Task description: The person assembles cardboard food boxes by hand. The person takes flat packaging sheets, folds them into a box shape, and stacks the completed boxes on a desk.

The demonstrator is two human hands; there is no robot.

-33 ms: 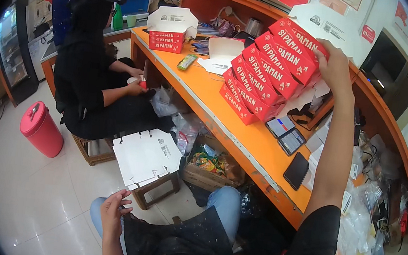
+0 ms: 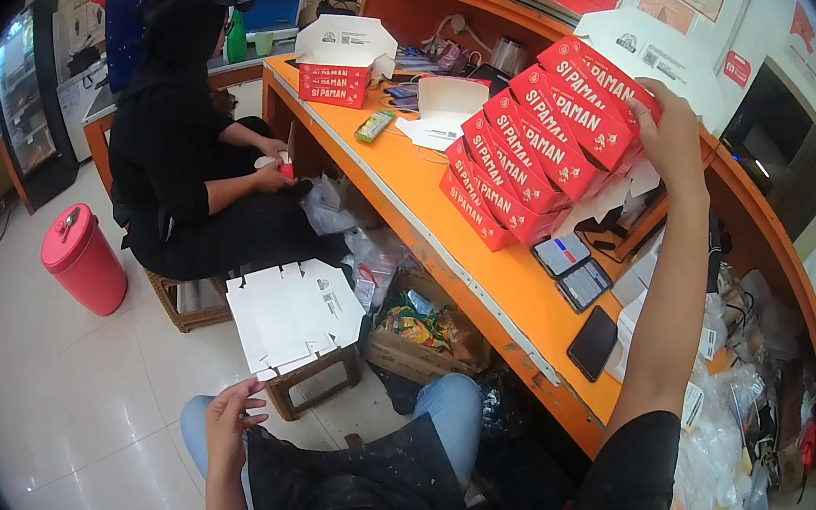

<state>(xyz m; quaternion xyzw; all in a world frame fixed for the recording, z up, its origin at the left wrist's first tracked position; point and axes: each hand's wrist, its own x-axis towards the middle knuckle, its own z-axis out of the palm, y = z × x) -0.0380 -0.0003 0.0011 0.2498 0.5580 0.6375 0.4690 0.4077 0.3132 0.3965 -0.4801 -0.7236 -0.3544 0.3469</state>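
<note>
Right hand (image 2: 671,134) is up on the leaning stack of flat red cardboard boxes (image 2: 541,149) on the glossy orange counter (image 2: 415,190), fingers curled over the top box's far end, gripping it. Left hand (image 2: 229,426) rests low by the knee, loosely open and holding nothing, just below a flat, unfolded white cardboard box blank (image 2: 292,314) lying on a small wooden stool (image 2: 314,377).
</note>
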